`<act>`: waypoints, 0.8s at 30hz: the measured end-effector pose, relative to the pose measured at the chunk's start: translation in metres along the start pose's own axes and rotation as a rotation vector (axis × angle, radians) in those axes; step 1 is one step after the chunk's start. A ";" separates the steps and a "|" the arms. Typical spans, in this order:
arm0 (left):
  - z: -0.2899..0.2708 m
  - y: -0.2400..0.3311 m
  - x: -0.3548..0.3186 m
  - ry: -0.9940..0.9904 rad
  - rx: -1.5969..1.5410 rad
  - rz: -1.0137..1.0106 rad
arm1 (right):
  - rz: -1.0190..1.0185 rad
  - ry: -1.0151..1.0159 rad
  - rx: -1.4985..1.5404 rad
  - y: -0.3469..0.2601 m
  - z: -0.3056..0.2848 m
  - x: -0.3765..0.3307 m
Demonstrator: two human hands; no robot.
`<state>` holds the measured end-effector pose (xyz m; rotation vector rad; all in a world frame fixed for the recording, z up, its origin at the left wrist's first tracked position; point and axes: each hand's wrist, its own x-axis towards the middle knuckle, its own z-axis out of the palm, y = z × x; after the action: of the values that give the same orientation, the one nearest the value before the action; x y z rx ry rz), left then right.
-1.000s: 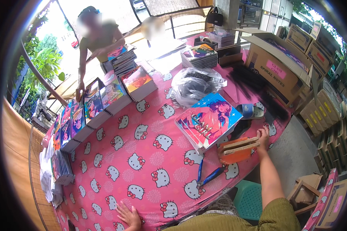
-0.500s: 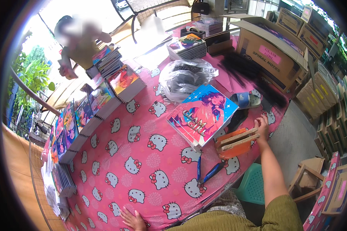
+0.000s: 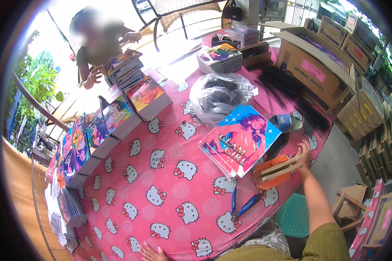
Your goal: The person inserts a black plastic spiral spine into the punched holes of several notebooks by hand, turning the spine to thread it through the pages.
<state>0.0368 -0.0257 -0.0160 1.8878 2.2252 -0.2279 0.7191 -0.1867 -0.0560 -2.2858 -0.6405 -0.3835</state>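
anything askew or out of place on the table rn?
Mostly orderly. The nearest notebook stack sits skewed to the table edge, unlike the neat rows along the left. Blue-handled pliers lie loose beside it. Right hand rests on a wooden jig at the table's rim; left hand lies flat.

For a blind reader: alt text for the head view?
The right hand touches an orange wooden block on a pink table, beside a notebook stack and blue pliers. The left hand rests at the near edge.
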 end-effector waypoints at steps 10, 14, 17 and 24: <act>0.002 -0.001 -0.004 0.052 0.053 0.049 | -0.053 -0.003 -0.016 0.010 0.000 -0.002; 0.008 -0.010 0.000 0.062 0.055 0.065 | -0.032 -0.051 0.028 0.008 0.003 -0.002; 0.006 -0.003 -0.003 0.052 0.022 0.051 | -0.020 -0.114 -0.001 0.001 -0.002 -0.002; 0.013 0.003 -0.012 0.264 -0.070 0.049 | -0.166 -0.193 0.106 0.004 -0.008 -0.001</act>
<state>0.0425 -0.0401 -0.0256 2.0341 2.3098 0.1124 0.7197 -0.1955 -0.0537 -2.1913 -0.9300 -0.2028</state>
